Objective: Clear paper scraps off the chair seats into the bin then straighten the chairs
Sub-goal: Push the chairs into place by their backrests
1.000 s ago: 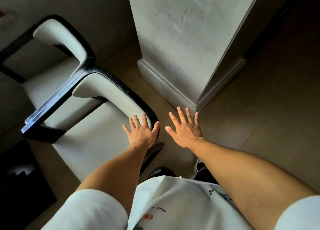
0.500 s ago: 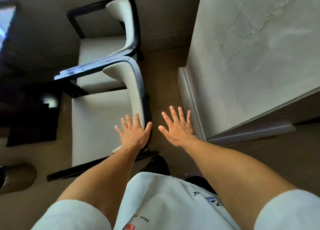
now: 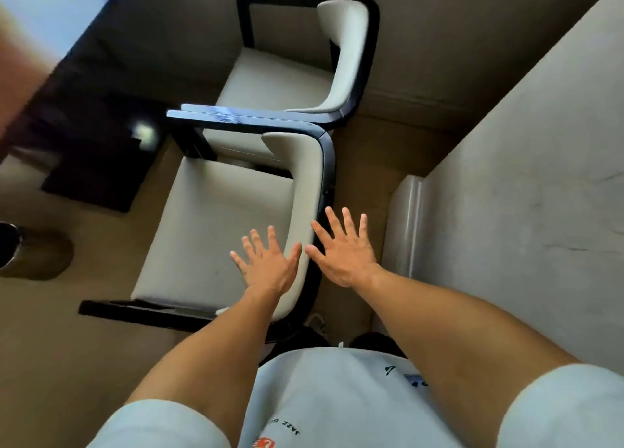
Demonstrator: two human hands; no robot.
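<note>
Both hands are spread wide, holding nothing: left hand [image 3: 270, 267] over the near chair [image 3: 216, 231], right hand [image 3: 344, 251] behind its backrest. Both seats look scrap-free. A lopsided shove could knock it against the far chair [image 3: 280, 82] touching it.

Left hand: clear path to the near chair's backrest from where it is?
Probably yes. The left hand is open and empty, spread beside the near chair's backrest, with nothing visible between them. The right hand is on the other side, also open.

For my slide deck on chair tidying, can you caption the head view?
Both open hands, left hand and right hand, reach toward the near chair, its seat showing no scraps.
</note>
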